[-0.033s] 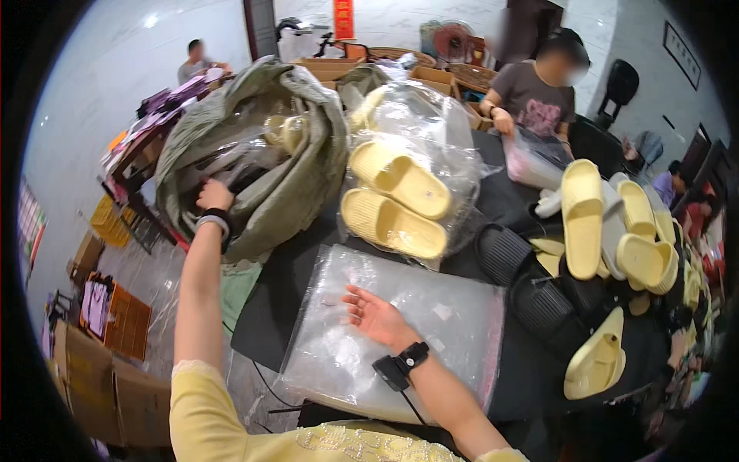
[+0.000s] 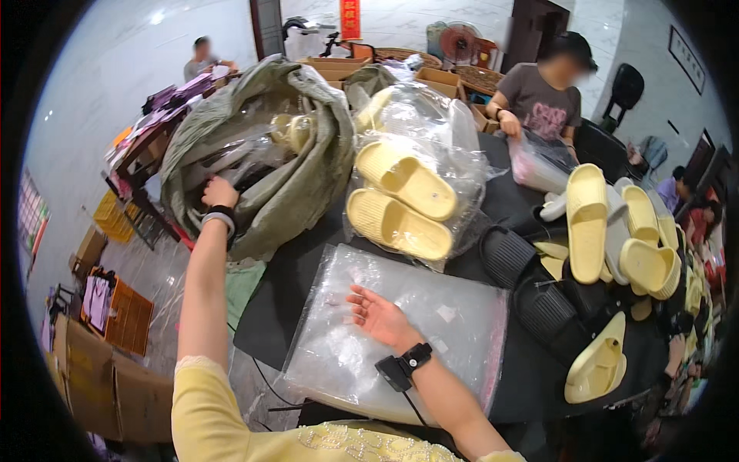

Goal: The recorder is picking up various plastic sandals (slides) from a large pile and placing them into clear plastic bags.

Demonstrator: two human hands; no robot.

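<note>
Step in hand, as judged: bagging slippers, at the setting-down end, with your left hand [image 2: 221,194] at the mouth of the grey-green sack [image 2: 308,202] and bagged goods lying within it. Your left fingers are bent over toward the contents and partly lost to view; cannot tell whether they are clamped on plastic or on nothing. Your right hand [image 2: 382,320] is over the stack of clear bags [image 2: 462,304], palm turned up, fingers loosely curled and slightly apart, nothing held; contact with the top bag not certain. Location of goods: a bagged yellow pair [image 2: 399,225] lies just beyond the stack, to the right of the sack; loose yellow slippers [image 2: 586,223] and black slippers [image 2: 545,308] are heaped at your right on the dark table [image 2: 273,327]. Across from you, a co-worker [image 2: 543,100] handles a clear packet [image 2: 539,160]. Next move, in my estimate, calls for bringing your left hand clear of the sack without snagging film, then turning your right palm down to pinch a single bag edge; thin sheets may cling, so separate one before lifting.
</note>
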